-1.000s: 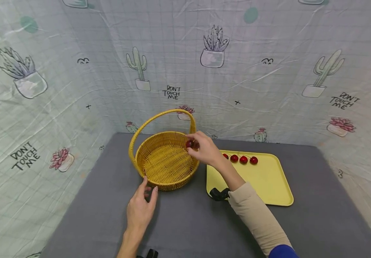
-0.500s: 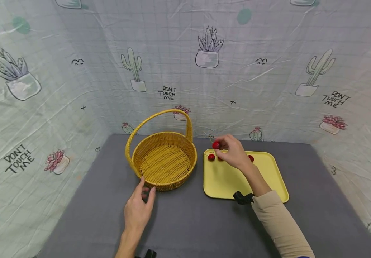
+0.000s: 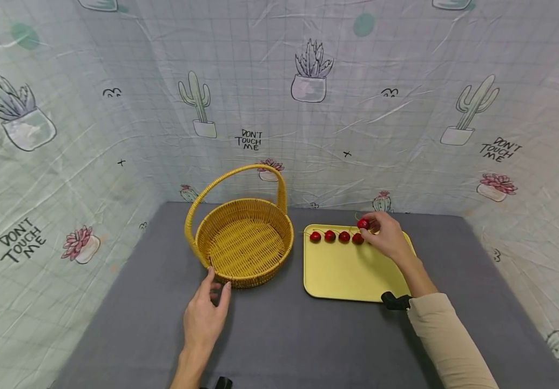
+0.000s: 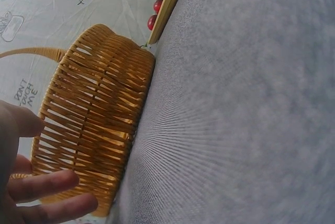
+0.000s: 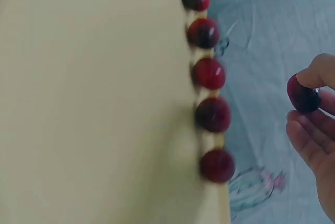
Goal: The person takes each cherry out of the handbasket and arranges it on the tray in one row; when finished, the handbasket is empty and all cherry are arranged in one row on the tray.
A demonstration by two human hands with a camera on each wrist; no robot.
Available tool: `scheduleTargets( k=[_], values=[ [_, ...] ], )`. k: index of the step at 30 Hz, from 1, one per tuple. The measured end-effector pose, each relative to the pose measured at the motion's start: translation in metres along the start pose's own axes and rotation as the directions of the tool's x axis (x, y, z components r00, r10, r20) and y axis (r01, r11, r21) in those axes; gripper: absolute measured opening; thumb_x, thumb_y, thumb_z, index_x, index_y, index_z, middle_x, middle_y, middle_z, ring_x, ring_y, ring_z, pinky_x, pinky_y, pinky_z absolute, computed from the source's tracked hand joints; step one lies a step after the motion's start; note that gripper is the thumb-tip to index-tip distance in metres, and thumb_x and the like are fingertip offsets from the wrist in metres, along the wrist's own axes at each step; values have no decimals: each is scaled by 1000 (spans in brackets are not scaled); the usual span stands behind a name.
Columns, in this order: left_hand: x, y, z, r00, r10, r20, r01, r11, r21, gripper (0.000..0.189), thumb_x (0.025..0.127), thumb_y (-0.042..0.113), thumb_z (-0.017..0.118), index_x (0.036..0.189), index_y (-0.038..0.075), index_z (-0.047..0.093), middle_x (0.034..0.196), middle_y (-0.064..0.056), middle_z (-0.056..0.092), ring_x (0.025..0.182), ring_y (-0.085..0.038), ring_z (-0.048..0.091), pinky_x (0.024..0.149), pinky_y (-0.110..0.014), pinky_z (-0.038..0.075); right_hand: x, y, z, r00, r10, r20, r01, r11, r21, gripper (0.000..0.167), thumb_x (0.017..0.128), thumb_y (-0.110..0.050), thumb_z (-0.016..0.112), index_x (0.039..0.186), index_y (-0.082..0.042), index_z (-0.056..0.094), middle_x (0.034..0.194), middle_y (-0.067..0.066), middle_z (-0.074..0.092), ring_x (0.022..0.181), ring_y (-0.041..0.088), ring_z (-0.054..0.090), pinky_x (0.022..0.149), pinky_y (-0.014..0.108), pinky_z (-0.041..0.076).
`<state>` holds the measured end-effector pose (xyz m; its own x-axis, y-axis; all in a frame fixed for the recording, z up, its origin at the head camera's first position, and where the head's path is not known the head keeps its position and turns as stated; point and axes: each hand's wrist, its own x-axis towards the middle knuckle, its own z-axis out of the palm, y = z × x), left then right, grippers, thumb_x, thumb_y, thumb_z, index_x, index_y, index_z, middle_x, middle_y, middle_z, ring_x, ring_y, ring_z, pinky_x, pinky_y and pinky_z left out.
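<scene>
My right hand (image 3: 387, 235) pinches a dark red cherry (image 3: 363, 223) between thumb and fingers, above the back edge of a yellow tray (image 3: 344, 275). Several cherries (image 5: 209, 73) line that edge in a row, and some have thin stems. In the head view the hand hides part of the row's right end. A round woven yellow basket (image 3: 247, 243) with a tall arched handle stands left of the tray, with nothing in it. My left hand (image 3: 204, 320) is at the basket's near left side, fingers loosely spread, fingertips right at the rim; its thumb stands apart from the fingers.
Grey cloth covers the table (image 3: 279, 335). Behind and at the sides hangs a pale curtain (image 3: 240, 65) printed with cacti and lettering. The basket's handle (image 3: 230, 174) rises in front of it. A black wrist mount (image 3: 396, 301) sits under the right wrist, over the tray's near edge.
The right hand has moved right, from the basket's right rim to the right part of the tray's back edge, with a cherry in its fingers throughout. The left hand stays at the basket.
</scene>
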<state>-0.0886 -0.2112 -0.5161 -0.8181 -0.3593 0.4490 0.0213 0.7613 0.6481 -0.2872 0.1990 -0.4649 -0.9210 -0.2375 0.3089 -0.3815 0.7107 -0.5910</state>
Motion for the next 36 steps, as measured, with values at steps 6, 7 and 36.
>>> scheduleTargets(
  k=[6, 7, 36],
  values=[
    [-1, 1, 0, 1000, -13, 12, 13, 1000, -4, 59, 96, 32, 68, 147, 6, 51, 101, -13, 76, 81, -29, 72, 64, -49, 56, -7, 26, -7, 999, 47, 1, -47, 999, 4, 36, 94, -12, 66, 127, 2, 61, 116, 19, 58, 96, 35, 65, 82, 49, 56],
    [-1, 1, 0, 1000, -16, 13, 16, 1000, -4, 59, 96, 32, 68, 147, 6, 51, 101, -13, 76, 81, -29, 73, 64, -49, 57, -7, 29, -8, 999, 44, 2, -44, 999, 2, 37, 93, -11, 66, 127, 3, 61, 116, 20, 58, 96, 36, 65, 83, 50, 56],
    [0, 1, 0, 1000, -18, 16, 18, 1000, 12, 59, 96, 32, 68, 146, 5, 51, 100, -14, 76, 79, -29, 72, 63, -49, 56, -23, 71, -10, 959, 249, 138, -231, 963, -135, 42, 96, -14, 63, 133, 6, 57, 125, 28, 58, 106, 40, 62, 90, 55, 52]
  ],
)
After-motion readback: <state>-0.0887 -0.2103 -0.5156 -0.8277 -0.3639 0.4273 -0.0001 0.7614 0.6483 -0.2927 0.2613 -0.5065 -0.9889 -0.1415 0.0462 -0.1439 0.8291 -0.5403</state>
